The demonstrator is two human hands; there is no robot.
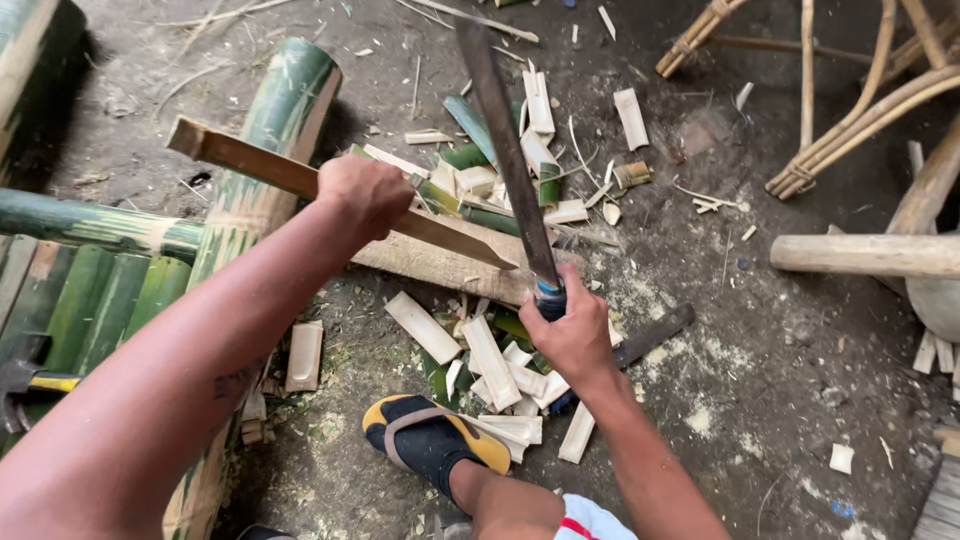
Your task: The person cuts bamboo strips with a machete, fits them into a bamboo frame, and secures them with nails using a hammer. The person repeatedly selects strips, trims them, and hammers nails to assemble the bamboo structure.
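— Hands first: what does each one hold?

— The left hand (365,192) is clenched around a split bamboo slat (300,180), which slants from the upper left down to a pointed tip resting on a flat wooden board (440,265) on the dirt floor (760,380). The right hand (572,335) grips the blue-wrapped handle of a long dark machete (505,150), fingers closed tight, blade raised and pointing away toward the floor's far edge.

— Does the blade touch the slat?

— It stands just to the right of the slat's tip; whether they meet I cannot tell, since the blade looks slightly blurred.

— What lies around?

— Pale and green bamboo offcuts (500,360) are scattered near the board, and a foot in a black and yellow sandal (430,435) rests among them. A thick green bamboo pole (270,150) runs under the left arm, and a hammer (25,380) lies at the floor's left edge. Rattan frames (850,120) sit in the far right corner.
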